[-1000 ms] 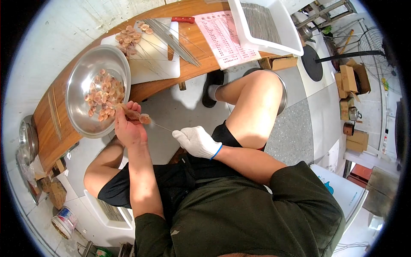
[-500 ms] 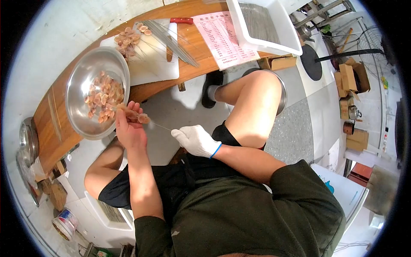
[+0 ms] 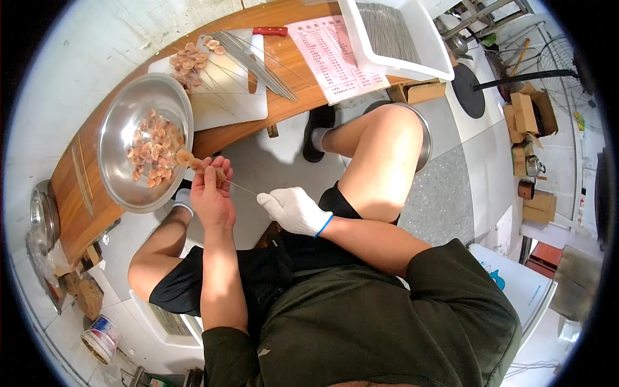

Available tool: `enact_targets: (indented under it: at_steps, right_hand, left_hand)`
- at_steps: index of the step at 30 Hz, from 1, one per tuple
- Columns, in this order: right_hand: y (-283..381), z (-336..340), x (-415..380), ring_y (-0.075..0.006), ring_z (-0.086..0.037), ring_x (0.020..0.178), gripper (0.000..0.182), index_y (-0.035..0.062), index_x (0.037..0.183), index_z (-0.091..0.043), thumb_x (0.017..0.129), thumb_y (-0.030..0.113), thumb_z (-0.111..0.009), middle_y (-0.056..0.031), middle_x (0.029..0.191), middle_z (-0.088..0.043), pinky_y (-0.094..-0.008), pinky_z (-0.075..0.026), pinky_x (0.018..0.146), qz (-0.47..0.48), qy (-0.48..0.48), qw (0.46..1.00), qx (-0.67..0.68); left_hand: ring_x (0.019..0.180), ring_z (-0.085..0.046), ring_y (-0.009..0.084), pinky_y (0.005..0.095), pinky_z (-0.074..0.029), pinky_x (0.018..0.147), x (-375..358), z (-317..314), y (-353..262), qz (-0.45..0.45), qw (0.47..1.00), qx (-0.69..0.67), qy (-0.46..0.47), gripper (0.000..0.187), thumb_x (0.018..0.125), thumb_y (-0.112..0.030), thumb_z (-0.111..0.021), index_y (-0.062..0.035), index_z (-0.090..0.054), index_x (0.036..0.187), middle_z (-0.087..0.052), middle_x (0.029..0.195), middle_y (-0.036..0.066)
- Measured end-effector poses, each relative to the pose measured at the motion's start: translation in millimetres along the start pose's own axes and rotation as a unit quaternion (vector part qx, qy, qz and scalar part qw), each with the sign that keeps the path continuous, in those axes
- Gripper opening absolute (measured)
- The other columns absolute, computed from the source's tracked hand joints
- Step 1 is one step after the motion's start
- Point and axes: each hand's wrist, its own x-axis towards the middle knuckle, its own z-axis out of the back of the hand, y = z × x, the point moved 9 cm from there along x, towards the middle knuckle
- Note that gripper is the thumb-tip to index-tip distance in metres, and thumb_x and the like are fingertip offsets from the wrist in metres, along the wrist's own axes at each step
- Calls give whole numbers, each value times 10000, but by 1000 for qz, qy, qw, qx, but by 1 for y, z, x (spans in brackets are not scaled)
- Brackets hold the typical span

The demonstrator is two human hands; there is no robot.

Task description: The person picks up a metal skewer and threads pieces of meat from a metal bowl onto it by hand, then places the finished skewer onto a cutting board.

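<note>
My bare left hand (image 3: 215, 197), palm up, has its fingers closed round pinkish-brown, disc-like meat pieces (image 3: 186, 157) threaded on a thin metal skewer (image 3: 243, 188). Some pieces stick out past the fingertips, by the bowl's rim; others are partly hidden in the hand. In a white glove with a blue cuff, my right hand (image 3: 293, 211) grips the bare end of that skewer. A steel bowl (image 3: 116, 116) tilts at the left, with many loose meat pieces (image 3: 155, 147) inside.
On the curved wooden table (image 3: 284, 48) lies a white cutting board (image 3: 225, 109) with loaded skewers (image 3: 190, 64), bare skewers and a red-handled knife (image 3: 269, 31). Beside them are a pink printed sheet (image 3: 325, 58) and a white tub (image 3: 438, 58) of metal skewers.
My left hand has slid right along the skewer, towards my gloved hand, and more meat shows beyond its fingers. My right hand has stayed nearly in place.
</note>
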Motion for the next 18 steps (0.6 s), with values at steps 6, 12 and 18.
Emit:
enact_targets:
  at_steps: [6,12,18]
  right_hand:
    - [2,1,0,-449,-586,742,522,-4,702,-594,976,417,-453,-242,706,-595,-484,-460,664,6,-1,1000,8]
    - [0,-1,-1,-447,-588,741,521,-2,698,-596,977,413,-452,-239,704,-596,-485,-459,667,5,-2,1000,8]
    - [3,-2,-1,-446,-586,740,512,3,696,-590,980,406,-451,-235,702,-595,-486,-458,668,5,6,1000,7]
  left_hand:
    - [972,-664,208,316,-548,841,2,1,2,-5,1000,6,12,217,982,-111,-531,-30,-542,1183,-669,1074,105]
    - [970,-665,212,316,-547,844,2,-1,3,-4,1000,2,25,236,984,-106,-525,-31,-536,1207,-668,1081,110]
    - [986,-659,240,345,-542,853,1,-1,-3,-23,1000,16,13,287,991,-157,-519,-32,-510,1250,-659,1104,134]
